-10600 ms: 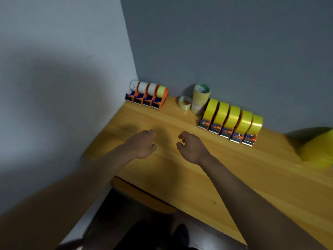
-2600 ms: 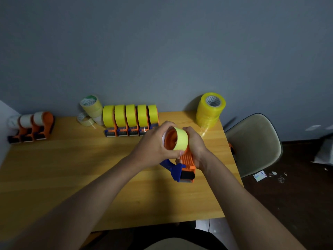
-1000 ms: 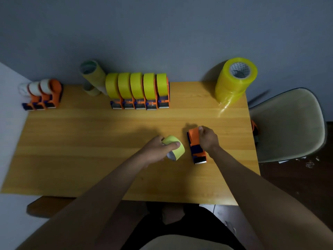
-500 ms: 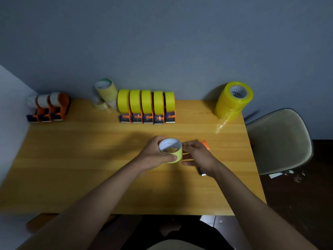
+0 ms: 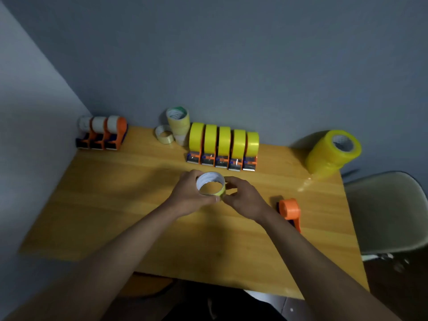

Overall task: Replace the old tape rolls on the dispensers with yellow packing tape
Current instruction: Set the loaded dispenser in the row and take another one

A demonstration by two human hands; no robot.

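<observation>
Tape roll (image 5: 211, 186), nearly spent, is gripped by left hand (image 5: 188, 197) and right hand (image 5: 245, 199) above the table (image 5: 115, 205); its dispenser (image 5: 289, 210) lies bare nearby. Next, probably discard it and fetch yellow tape from the stack (image 5: 333, 150)

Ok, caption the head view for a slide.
Both hands, left and right, hold a nearly spent tape roll beside an emptied orange dispenser.

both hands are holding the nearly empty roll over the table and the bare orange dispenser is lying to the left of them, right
Not quite. Both the left hand and the right hand do hold the nearly empty roll over the table, but the head view shows the bare orange dispenser lying to the right of them, not the left.
</observation>
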